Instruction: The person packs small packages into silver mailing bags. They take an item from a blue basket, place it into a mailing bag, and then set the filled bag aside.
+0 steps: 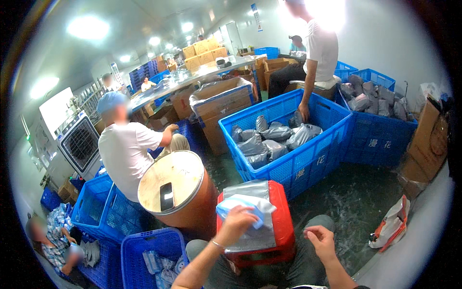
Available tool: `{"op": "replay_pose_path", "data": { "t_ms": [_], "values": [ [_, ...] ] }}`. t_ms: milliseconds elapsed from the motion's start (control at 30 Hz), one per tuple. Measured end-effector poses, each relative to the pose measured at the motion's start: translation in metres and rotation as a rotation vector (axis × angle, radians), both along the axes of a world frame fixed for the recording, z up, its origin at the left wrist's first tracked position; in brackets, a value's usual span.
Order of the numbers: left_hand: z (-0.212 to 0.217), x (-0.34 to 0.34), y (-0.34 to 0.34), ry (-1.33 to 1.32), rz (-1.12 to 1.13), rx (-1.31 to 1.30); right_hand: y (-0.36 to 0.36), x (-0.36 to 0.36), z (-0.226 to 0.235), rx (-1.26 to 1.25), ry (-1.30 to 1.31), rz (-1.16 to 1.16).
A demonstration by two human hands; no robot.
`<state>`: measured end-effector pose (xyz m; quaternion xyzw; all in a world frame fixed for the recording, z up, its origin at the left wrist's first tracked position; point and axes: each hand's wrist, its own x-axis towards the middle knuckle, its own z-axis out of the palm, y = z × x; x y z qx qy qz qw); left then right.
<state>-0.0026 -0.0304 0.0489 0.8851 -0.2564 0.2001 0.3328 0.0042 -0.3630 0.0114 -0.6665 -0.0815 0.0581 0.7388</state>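
Note:
My left hand (237,224) grips a soft blue-and-white packet (259,206) over the red stool (283,212). Beneath the packet, a flat grey plastic mailing bag (257,238) lies across the stool top. My right hand (320,239) is held above my right knee, apart from the stool, its thumb and fingers curled together with nothing visible in them. Similar packets (153,262) lie in a blue basket (129,255) to the left of my legs.
Left of the stool stands a brown drum (202,202) with a phone (166,196) on its lid. Ahead, a large blue crate (308,168) holds several filled grey bags; a person (321,53) reaches into it. Another person (126,149) sits beyond the drum. A white-and-orange sack (392,224) lies at right.

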Motion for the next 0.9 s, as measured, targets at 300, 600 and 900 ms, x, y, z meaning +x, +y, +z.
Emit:
{"op": "replay_pose_path", "data": {
  "t_ms": [300, 600, 900],
  "values": [
    [-0.018, -0.061, -0.033, -0.241, 0.166, -0.044, 0.169, 0.060, 0.036, -0.796, -0.814, 0.405],
    [-0.061, -0.099, 0.020, 0.191, 0.362, 0.328, 0.205, 0.072, 0.042, -1.043, -0.580, 0.582],
    [-0.060, -0.092, -0.041, 0.316, 0.624, 0.343, 0.064, 0.073, 0.049, 0.584, 0.259, 0.182]
  ]
}}
